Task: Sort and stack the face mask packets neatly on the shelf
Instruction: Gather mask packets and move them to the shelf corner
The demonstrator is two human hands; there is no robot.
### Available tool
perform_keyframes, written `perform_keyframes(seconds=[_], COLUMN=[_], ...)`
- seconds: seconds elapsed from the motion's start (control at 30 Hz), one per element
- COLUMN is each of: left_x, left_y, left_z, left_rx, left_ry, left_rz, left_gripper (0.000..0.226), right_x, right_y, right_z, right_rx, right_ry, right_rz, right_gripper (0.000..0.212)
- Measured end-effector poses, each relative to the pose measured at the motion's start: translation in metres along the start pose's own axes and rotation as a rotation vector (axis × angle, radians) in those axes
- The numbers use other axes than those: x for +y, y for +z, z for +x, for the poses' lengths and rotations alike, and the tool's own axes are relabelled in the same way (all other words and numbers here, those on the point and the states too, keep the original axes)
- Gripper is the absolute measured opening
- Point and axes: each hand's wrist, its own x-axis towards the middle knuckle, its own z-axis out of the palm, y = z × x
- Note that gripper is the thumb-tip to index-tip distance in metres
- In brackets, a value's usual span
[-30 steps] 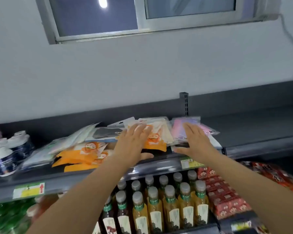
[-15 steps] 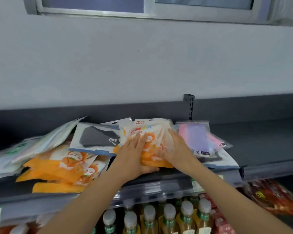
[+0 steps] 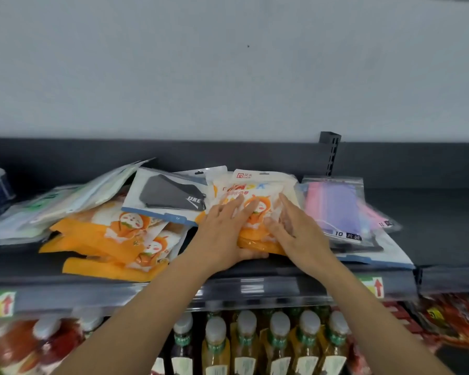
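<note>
Both my hands are on the orange cartoon packet stack (image 3: 255, 204), mid-shelf near the front lip. My left hand (image 3: 222, 234) has its fingers flat on top and the thumb tucked under the front edge, so it pinches the stack. My right hand (image 3: 295, 228) lies spread and flat on the right side, pressing and not gripping.

Risks, as I judge them:
- The film looks slick. If I squeeze unevenly, the lower packets could squirt out over the shelf (image 3: 444, 226) edge onto the drink bottles (image 3: 244, 345) below.
- The black mask packet (image 3: 171, 196) sits just left of the stack and overlaps the loose orange packets (image 3: 114, 239). Sliding left would prob drag it askew.
- The pink/purple mask packet (image 3: 333, 207) is right beside my right hand, so an outward nudge would shove that pile back.
- The pale packets (image 3: 73, 196) far left lean at a tilt and may topple if bumped.

Writing:
- Black mask: "UKE" in white.
- Pink/purple pack: "10 片装" on a dark strip.
- Orange stack header: red square logo plus small Chinese chars I can't read for sure. Coloured letters below, likely "MASK", are partly covered by my fingers.
- Price tag (image 3: 374, 286) on the rail: red up-arrow, text too blurred.
</note>
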Motion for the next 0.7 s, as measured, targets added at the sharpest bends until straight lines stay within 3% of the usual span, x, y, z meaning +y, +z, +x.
perform_keyframes(seconds=[0.3, 0.53, 0.7], left_x=[0.006, 0.02, 0.022], left_y=[-0.013, -0.016, -0.009], left_z=[0.0, -0.014, -0.032], left_rx=[-0.005, 0.171, 0.32], left_ry=[0.017, -0.15, -0.226], left_rz=[0.093, -0.043, -0.048], left_gripper=[0.086, 0.084, 0.071], right_x=[0.001, 0.008, 0.006], right_y=[-0.005, 0.0, 0.0], right_z=[-0.008, -0.017, -0.022], right_rx=[-0.128, 0.009, 0.037], right_ry=[-0.074, -0.2, -0.235], right_rz=[-0.162, -0.142, -0.115], right_gripper=[0.094, 0.066, 0.066])
